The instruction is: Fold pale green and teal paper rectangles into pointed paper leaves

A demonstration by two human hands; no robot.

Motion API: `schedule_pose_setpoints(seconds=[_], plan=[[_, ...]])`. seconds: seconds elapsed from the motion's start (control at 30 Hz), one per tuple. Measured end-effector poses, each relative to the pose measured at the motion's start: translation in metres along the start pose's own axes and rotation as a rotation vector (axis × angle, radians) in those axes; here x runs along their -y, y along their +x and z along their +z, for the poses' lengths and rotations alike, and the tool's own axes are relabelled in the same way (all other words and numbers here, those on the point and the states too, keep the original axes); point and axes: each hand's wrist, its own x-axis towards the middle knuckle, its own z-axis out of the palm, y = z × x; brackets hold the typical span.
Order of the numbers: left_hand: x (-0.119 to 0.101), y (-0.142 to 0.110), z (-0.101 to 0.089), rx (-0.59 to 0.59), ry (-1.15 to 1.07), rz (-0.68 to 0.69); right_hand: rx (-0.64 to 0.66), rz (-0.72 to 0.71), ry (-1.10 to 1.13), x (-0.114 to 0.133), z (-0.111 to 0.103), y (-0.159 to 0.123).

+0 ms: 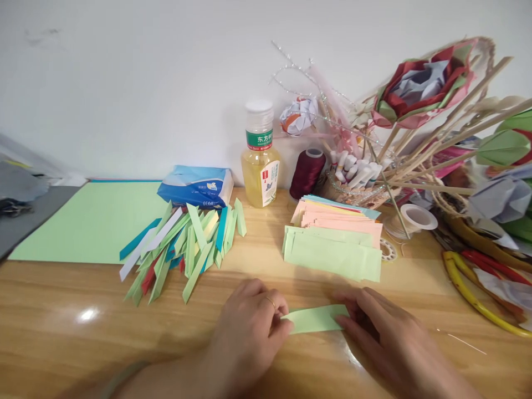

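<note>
A light green paper strip (pixel 316 320) stretches between my two hands, just above or on the wooden table. My left hand (pixel 254 321) pinches its left end between thumb and curled fingers; a ring sits on one finger. At the strip's right end, my right hand (pixel 376 321) grips it with thumb and fingers. Behind the strip lies a stack of green, pink and other coloured paper strips (pixel 332 249). To the left of my hands is a loose pile of narrow folded paper strips (pixel 195 238), mostly green, some blue, white and red.
Large green sheets (pixel 75 227) lie at the left, beside a blue tissue pack (pixel 197 185). A drink bottle (pixel 260 160) and a dark red thread spool (pixel 308 173) stand near the wall. Paper flowers (pixel 424 88), white ribbon roll (pixel 418 217) and yellow-handled scissors (pixel 474 288) crowd the right.
</note>
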Motion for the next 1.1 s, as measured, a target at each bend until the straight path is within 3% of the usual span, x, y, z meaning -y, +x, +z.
schedule_pose_setpoints(seconds=[0.33, 0.6, 0.83, 1.1], plan=[[-0.001, 0.001, 0.003, -0.025, 0.020, 0.001, -0.079, -0.022, -0.073, 0.009, -0.001, -0.008], [-0.003, 0.005, 0.004, -0.024, 0.092, 0.031, 0.064, -0.163, -0.114, 0.005, -0.006, -0.009], [-0.007, 0.006, -0.001, 0.037, 0.150, -0.005, 0.074, -0.152, -0.163, 0.009, -0.007, -0.014], [0.003, 0.005, -0.003, 0.041, -0.143, -0.079, -0.138, -0.155, -0.151, -0.001, -0.001, -0.011]])
